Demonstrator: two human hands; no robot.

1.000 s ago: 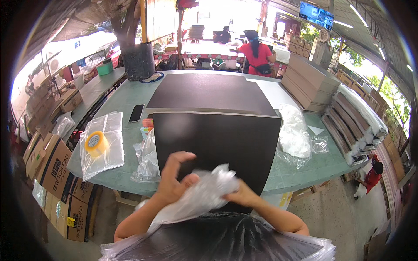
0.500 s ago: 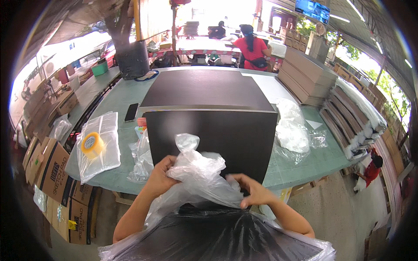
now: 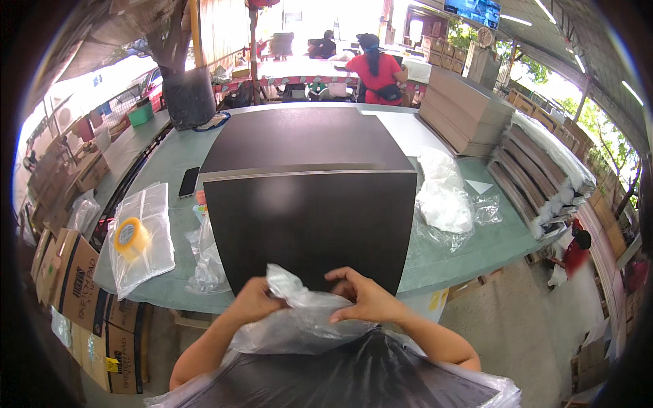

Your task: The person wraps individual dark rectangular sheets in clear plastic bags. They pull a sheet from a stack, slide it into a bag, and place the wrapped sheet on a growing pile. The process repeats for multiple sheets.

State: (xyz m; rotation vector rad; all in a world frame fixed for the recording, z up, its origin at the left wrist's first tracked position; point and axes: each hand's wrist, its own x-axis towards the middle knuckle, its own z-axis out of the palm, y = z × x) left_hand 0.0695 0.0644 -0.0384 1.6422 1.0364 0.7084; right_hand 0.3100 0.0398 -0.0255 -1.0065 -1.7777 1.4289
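A clear plastic bag (image 3: 299, 326) is drawn over a large black flat-topped item (image 3: 367, 370) close to me at the lower edge. The bag's gathered mouth stands up in crumpled folds between my hands. My left hand (image 3: 257, 301) is closed on the left side of these folds. On the other side, my right hand (image 3: 371, 299) curves beside the plastic, thumb and fingers apart. Just beyond both hands rises a big stack of black boards (image 3: 309, 224) on the green table (image 3: 153, 272). Whatever the black item rests on is out of sight.
A tape roll (image 3: 131, 238) lies on clear plastic sheets (image 3: 160, 262) at left, near a phone (image 3: 189, 182). Crumpled plastic (image 3: 442, 197), grey boards (image 3: 462, 112) and a wrapped stack (image 3: 537, 173) occupy the right side. Cartons (image 3: 81, 285) stand lower left; people work beyond.
The bag's mouth has been brought lower and nearer to me, with both hands moving down along with it. My right hand's fingers have spread wider. The whole view has shifted slightly.
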